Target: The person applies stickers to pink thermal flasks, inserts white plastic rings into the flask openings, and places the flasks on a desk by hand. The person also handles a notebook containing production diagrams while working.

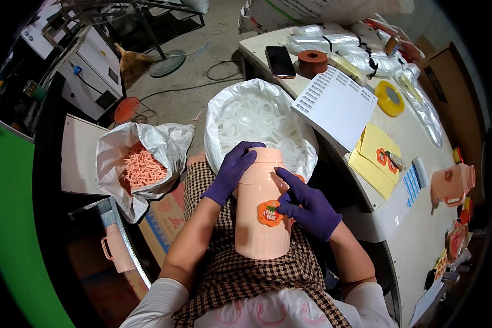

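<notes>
A peach-coloured plastic vacuum jug [257, 235] lies across my lap with its neck pointing away from me. My left hand [235, 172], in a purple glove, is closed round the neck and shoulder at the left. On the jug's right side rests my right hand [311, 210], gloved alike, its fingers bent over the body and its thumb at the edge of an orange flower-shaped sticker [269, 213]. The jug's handle is mostly hidden behind that hand. Just beyond the neck stands a white sack [216, 123] filled with translucent plastic rings [257, 117].
Left, a white sack [175, 136] holds small peach parts [143, 168]; another peach jug [117, 249] lies nearby. On the right-hand table [391, 268] are a phone [280, 61], brown tape roll [312, 62], label sheets [336, 104], yellow paper [374, 158], yellow round object [388, 98] and peach jug [452, 185].
</notes>
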Available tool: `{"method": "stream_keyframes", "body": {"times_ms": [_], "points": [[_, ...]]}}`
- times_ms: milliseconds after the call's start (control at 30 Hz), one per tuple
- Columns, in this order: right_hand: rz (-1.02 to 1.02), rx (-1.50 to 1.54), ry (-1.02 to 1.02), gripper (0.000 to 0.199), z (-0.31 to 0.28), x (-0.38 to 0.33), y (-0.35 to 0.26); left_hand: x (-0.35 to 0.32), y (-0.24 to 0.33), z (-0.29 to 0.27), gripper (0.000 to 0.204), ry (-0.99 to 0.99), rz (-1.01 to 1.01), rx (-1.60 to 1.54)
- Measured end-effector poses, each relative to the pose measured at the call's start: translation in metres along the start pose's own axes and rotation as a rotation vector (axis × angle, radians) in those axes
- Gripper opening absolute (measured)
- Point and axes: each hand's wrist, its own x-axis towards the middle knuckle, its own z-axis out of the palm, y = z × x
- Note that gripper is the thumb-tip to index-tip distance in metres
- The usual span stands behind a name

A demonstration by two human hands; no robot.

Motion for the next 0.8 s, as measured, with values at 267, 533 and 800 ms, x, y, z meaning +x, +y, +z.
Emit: {"method": "stream_keyframes", "body": {"times_ms": [267, 533, 800], "points": [[0.065, -0.12, -0.094, 0.078, -0.003, 0.007, -0.006, -0.002, -0.001, 0.001, 0.036, 0.009, -0.02, -0.035], [-0.107, -0.868, 0.636, 0.091, -0.009, 0.006, 0.051, -0.009, 0.004, -0.001, 0.03, 0.072, -0.044, 0.114], [-0.2, -0.794, 0.942, 0.047, -0.092, -0.113, 0.068, -0.011, 0.095, 0.011, 0.021, 0.236, 0.261, 0.76]]}}
